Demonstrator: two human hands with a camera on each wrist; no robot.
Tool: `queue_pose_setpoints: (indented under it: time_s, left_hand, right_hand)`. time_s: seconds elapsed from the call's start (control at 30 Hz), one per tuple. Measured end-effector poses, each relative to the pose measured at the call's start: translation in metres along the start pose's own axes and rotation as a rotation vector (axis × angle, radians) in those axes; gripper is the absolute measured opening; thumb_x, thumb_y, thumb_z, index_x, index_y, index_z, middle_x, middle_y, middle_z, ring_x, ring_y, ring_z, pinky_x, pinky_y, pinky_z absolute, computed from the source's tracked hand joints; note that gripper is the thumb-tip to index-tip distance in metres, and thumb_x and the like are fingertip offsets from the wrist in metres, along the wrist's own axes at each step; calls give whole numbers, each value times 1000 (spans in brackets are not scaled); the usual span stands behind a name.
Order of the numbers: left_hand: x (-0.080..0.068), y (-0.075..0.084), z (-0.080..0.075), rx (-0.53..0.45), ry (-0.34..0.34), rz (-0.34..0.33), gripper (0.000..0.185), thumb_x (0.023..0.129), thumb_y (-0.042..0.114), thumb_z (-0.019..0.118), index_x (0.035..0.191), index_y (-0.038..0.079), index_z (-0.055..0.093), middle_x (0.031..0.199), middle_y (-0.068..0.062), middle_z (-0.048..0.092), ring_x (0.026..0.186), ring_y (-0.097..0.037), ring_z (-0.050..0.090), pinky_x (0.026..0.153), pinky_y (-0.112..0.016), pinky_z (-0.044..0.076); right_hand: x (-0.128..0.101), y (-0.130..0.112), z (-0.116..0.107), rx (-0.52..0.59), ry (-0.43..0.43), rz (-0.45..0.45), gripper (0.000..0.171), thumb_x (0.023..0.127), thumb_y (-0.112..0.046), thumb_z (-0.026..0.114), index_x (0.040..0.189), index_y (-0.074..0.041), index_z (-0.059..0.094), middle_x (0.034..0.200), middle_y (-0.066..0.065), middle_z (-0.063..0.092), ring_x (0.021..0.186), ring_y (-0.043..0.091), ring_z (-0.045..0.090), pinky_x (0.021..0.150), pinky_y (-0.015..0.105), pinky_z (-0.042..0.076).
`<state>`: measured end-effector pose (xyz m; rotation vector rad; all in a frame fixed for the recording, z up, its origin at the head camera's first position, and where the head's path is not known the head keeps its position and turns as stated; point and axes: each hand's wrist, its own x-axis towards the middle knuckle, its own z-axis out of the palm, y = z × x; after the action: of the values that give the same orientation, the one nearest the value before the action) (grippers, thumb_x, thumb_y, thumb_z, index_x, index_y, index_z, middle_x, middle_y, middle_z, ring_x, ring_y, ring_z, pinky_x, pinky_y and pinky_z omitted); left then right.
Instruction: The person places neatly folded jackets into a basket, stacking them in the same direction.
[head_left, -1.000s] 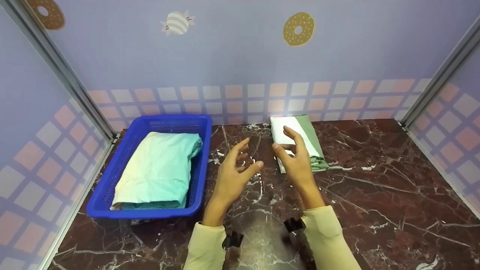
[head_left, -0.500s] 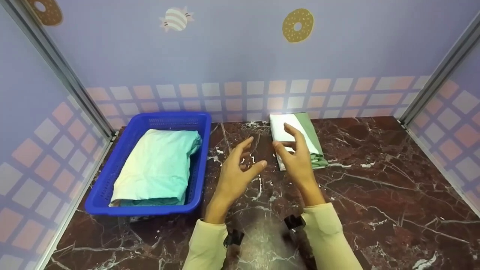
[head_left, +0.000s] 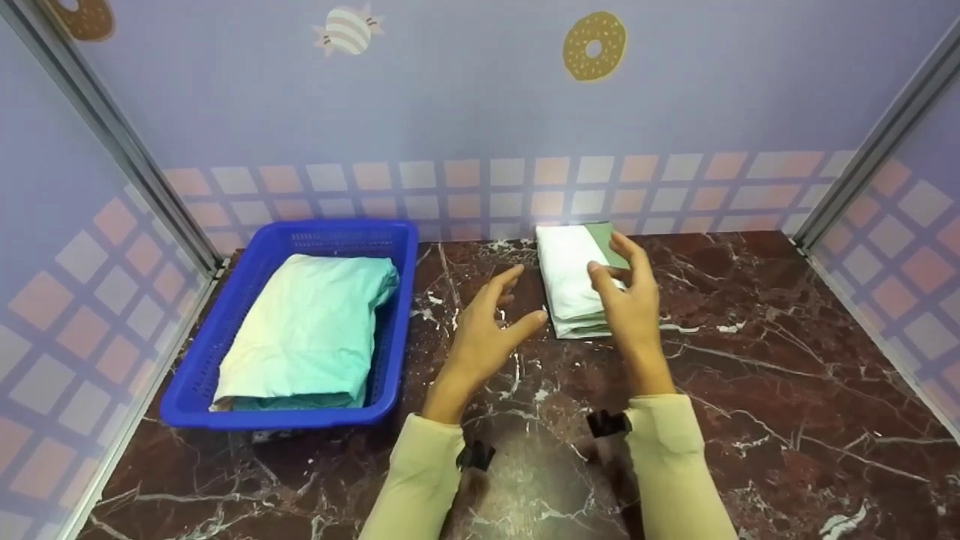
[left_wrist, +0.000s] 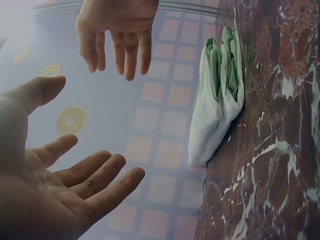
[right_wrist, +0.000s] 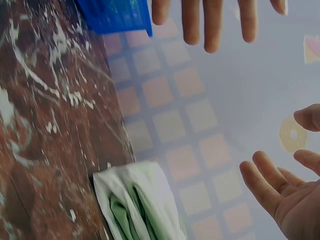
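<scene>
I see the basket (head_left: 405, 300) at the bench's (head_left: 787, 390) left holding one cloth (head_left: 307, 330); another, the folded cloth (head_left: 570, 281), lies right.

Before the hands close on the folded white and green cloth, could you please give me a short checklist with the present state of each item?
1. Left hand free: ok, fingers relaxed, holding nothing.
2. Right hand free: ok, open above the folded cloth, apart from it in the wrist views.
3. Cloth still neatly folded: ok, layers stacked on the marble table.
4. Room in the blue basket: cannot tell, a teal cloth already fills most of it.
5. Path from cloth to basket clear: ok, only bare table between them.
</scene>
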<state>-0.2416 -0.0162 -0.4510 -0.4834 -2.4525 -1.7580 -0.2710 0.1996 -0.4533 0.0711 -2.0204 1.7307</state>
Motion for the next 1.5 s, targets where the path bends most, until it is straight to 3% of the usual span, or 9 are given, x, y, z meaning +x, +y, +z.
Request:
queue_pose_setpoints:
  time_s: [0.13,0.4,0.7,0.97,1.13,1.3,1.5]
  left_hand:
    - [11,-6,8,-45,11,-21,74,93,37,80,159,21,50,156,-10,53,136,-31,55,109,-55,48]
    - [26,-26,27,-94,34,-60,70,94,33,80,157,17,53,154,-14,54,134,-33,56,110,-57,45]
    - [41,-52,45,-128,36,-108,68,94,29,79,156,15,54,153,-17,54,133,-37,57,108,-53,48]
    - [50,-65,60,-142,46,-131,69,94,29,78,156,16,53,159,-17,47,141,-41,49,115,-55,41]
    - [53,-72,66,-272,5,-177,74,94,26,77,161,13,46,166,-19,37,145,-49,42,116,-54,42]
    - [53,-73,68,-324,-18,-253,75,95,25,77,162,13,45,163,-28,38,134,-43,55,107,-46,51]
    - [53,-77,65,-378,-84,-281,72,99,20,74,163,8,42,155,-28,49,130,-36,60,98,-40,57]
  right_hand:
    - [6,9,-11,-60,15,1,53,103,-13,68,153,-4,53,150,17,55,116,29,62,90,33,55]
    - [15,31,-28,-135,14,24,50,104,-15,68,151,-2,56,150,22,53,132,37,56,110,52,46]
    - [23,51,-41,-221,-24,36,50,104,-17,68,150,-2,57,148,21,54,137,41,52,115,53,43]
    - [26,69,-45,-273,-47,91,51,105,-17,68,151,1,55,149,24,54,138,40,51,117,48,41]
    - [25,77,-48,-346,-122,197,58,106,-24,66,157,-2,49,156,24,47,145,41,43,121,52,33]
    - [24,84,-49,-373,-205,262,66,105,-25,67,161,0,42,164,28,37,153,42,31,126,53,22]
    - [19,89,-48,-307,-242,312,68,105,-28,66,163,-3,39,164,24,39,149,41,39,119,54,36]
